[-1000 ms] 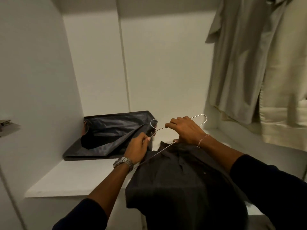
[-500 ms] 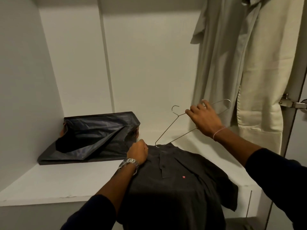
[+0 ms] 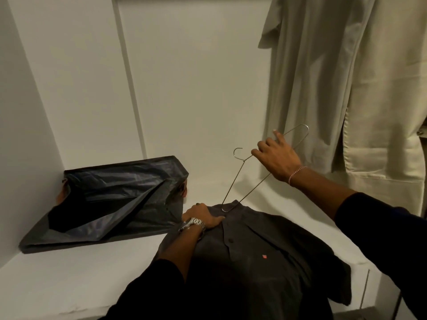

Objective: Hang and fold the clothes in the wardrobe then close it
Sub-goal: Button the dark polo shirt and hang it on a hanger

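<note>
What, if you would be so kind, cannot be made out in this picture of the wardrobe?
Head view:
- The rail and hangers above the pale garments: cut off by the top edge.
- The dark shirt's hem: cut off by the bottom edge and covered by sleeves.
- The red logo on it: too small to read.
- What the black bag holds: hidden by its plastic.
- The left hand's fingers: partly hidden in the collar.

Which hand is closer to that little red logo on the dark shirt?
Left. The left hand grips the shirt collar just above the logo; the right hand holds the hanger higher up.
</note>
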